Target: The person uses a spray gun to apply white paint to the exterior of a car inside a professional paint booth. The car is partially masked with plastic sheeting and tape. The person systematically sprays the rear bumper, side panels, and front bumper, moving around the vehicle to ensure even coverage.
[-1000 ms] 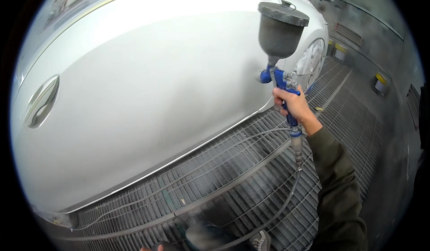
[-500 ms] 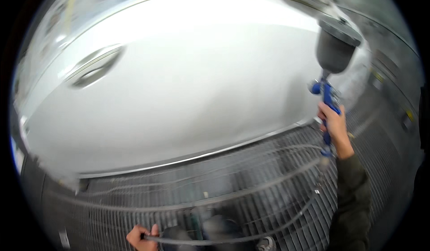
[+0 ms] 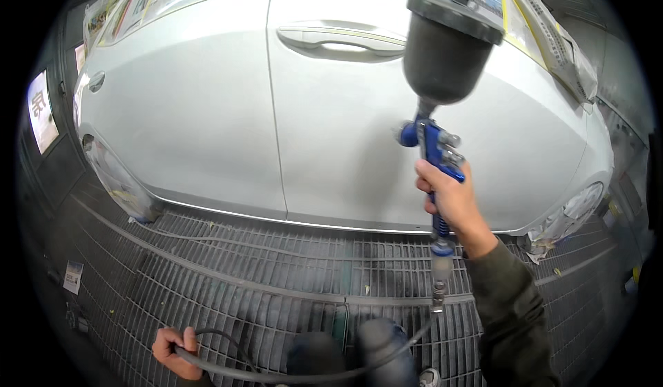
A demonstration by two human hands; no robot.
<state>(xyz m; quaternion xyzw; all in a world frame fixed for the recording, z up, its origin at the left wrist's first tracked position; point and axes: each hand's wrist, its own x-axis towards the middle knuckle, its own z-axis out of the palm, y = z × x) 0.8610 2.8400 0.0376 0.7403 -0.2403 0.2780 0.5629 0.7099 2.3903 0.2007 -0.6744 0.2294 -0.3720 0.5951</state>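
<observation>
My right hand point(image 3: 450, 197) is wrapped round the grip of a blue spray gun point(image 3: 431, 142) with a dark grey paint cup point(image 3: 450, 52) on top. The gun is upright, its nozzle turned left, held in front of a pale car door point(image 3: 345, 138). From the gun's lower end a grey air hose point(image 3: 304, 375) loops down and to the left. My left hand point(image 3: 177, 354) is closed on that hose near the lower edge, well away from the car. The door handle point(image 3: 342, 43) lies left of the cup.
Underfoot is a metal floor grating point(image 3: 228, 283), with my shoes and knees at the bottom. Plastic-wrapped wheels point(image 3: 577, 204) stand at both ends of the car. Taped masking paper point(image 3: 528, 24) covers the windows. A lit window point(image 3: 43, 114) is in the wall at far left.
My view has swung, so more of the car's side shows, including a rear door. The spray gun now sits further left in the picture and looks larger. Both hands keep their holds.
</observation>
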